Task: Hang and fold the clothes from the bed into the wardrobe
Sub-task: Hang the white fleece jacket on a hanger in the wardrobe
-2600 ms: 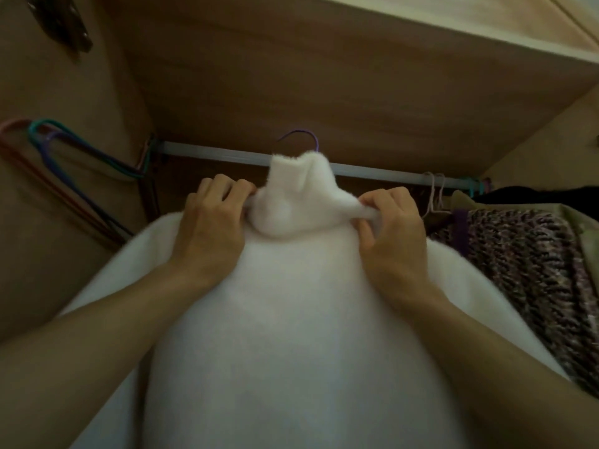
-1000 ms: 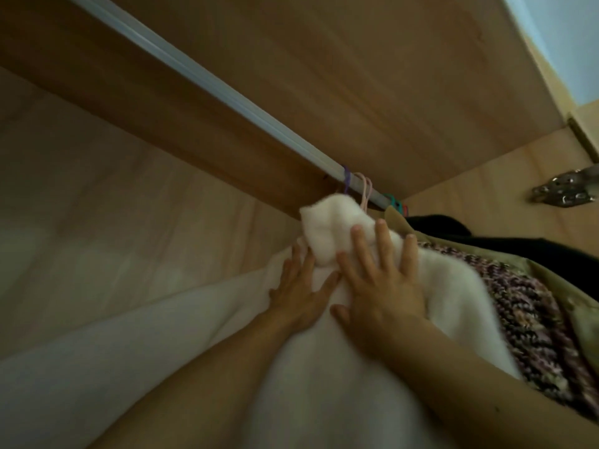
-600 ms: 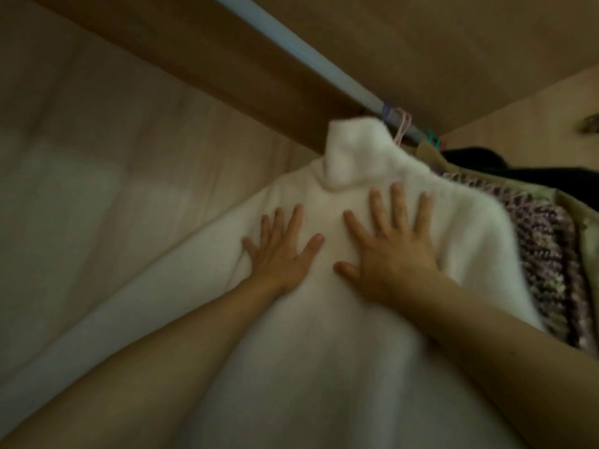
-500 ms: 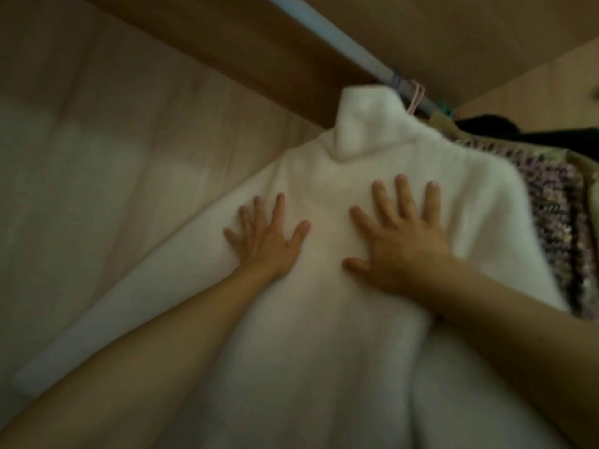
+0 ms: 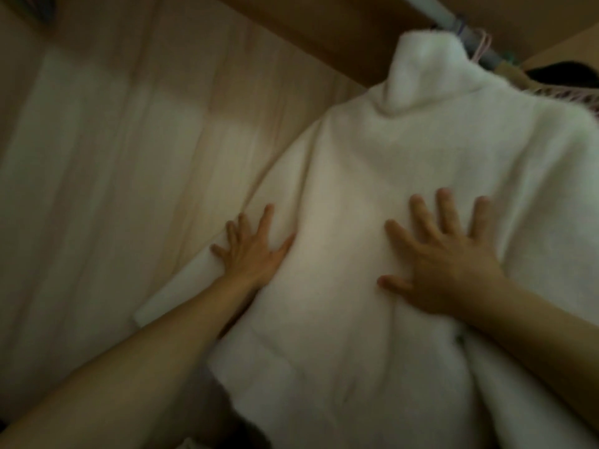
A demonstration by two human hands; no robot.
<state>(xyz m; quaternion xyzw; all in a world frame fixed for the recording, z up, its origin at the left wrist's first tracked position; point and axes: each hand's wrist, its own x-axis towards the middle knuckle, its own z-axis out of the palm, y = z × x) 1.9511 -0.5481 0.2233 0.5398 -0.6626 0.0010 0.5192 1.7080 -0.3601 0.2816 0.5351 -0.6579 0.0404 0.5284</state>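
Turtleneck sweater of white fluffy knit point(image 5: 405, 150) hangs from the pale metal rail point(image 5: 442, 14) inside a light wooden wardrobe point(image 5: 113, 140). It sits towards the rail's right end, collar upright. Its hanger is hidden under the fabric.

Left hand point(image 5: 249, 251) and right hand point(image 5: 444, 254) both lie flat on the sweater's front. Fingers are straight and spread, palms pressing, nothing gripped.

Handling, as judged: soft, limp and light, with some stretch. The brushed pile is likely to snag or pull out of shape if tugged at the hem. Better to take it at the shoulders, or shift it by the hanger hook at the collar.

Surroundings: plain wood-grain back panel, with a darker wooden board point(image 5: 324, 37) above the rail. Thin pink and purple hanger hooks point(image 5: 483, 43) sit on the rail just beside the collar. A dark garment point(image 5: 564, 76) and a purple-flecked knit point(image 5: 586, 98) crowd the right edge, the knit touching the sweater's shoulder. Light is dim and the view slightly blurred.
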